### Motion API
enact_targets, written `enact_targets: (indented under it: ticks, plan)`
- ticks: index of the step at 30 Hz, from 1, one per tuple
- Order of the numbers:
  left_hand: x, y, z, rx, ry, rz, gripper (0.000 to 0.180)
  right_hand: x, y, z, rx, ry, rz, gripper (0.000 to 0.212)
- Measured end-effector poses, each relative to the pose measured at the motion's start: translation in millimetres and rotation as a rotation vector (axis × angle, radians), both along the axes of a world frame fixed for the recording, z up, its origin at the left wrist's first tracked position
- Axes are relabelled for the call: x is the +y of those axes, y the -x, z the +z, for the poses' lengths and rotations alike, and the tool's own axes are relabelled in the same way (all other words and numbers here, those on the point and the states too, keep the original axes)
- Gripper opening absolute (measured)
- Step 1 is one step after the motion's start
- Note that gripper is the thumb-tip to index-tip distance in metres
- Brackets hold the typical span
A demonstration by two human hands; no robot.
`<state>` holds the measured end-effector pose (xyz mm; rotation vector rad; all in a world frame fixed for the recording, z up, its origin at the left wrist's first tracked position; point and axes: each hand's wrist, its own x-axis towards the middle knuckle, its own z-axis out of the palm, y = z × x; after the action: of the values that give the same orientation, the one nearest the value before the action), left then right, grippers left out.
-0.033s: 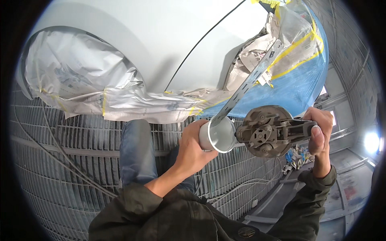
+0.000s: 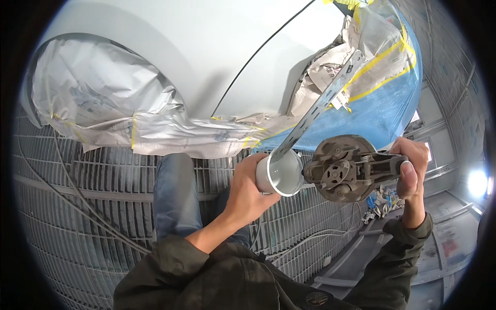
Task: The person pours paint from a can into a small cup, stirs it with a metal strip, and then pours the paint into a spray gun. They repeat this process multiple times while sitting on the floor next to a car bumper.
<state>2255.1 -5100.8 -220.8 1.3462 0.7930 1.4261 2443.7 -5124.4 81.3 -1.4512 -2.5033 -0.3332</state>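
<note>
My left hand (image 2: 245, 188) is wrapped around a white cup (image 2: 264, 175), its mouth tilted toward me and to the right. A flat grey measuring stick (image 2: 313, 114) with slots stands in the cup and slants up to the right. My right hand (image 2: 412, 164) grips the handle of a round paint-tin mixing lid (image 2: 338, 173), dirty grey-brown, with a wheel and springs on it. My thumb lies on its lever. The lid's left tip is close to the cup's rim; whether they touch I cannot tell. Whatever is under the lid is hidden.
A light grey car body (image 2: 206, 46) stands ahead, its wheel arch and lower edge covered with masking paper (image 2: 98, 82). Blue film (image 2: 377, 108) covers the right end. Hoses (image 2: 93, 217) cross the grated floor (image 2: 67, 175). Crumpled scraps (image 2: 385, 201) lie at right.
</note>
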Motion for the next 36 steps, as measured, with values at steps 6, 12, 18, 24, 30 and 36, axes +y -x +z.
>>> enact_targets:
  ticks: [6,12,18,24,30,36]
  plan:
    - [0.9,-2.6,-4.3,0.039,0.016,-0.072,0.083,-0.8,-0.4,3.0,-0.031,-0.027,-0.004,0.060]
    - [3.5,-2.9,-5.1,0.027,0.000,-0.072,0.082,1.4,2.9,3.8,-0.041,-0.028,-0.029,0.062]
    - [1.9,-3.5,-2.6,0.018,-0.015,-0.013,0.074,1.9,7.5,3.6,-0.038,-0.026,-0.024,0.062]
    - [2.0,-3.9,-1.2,-0.008,-0.007,-0.032,0.073,1.6,10.6,3.4,-0.044,-0.036,-0.023,0.060]
    - [4.0,-3.0,0.4,-0.042,0.002,-0.049,0.071,4.0,11.9,3.0,-0.055,-0.044,-0.014,0.060]
    - [4.8,-4.5,-0.8,-0.043,-0.006,-0.058,0.071,2.9,11.3,4.8,-0.059,-0.062,-0.012,0.059]
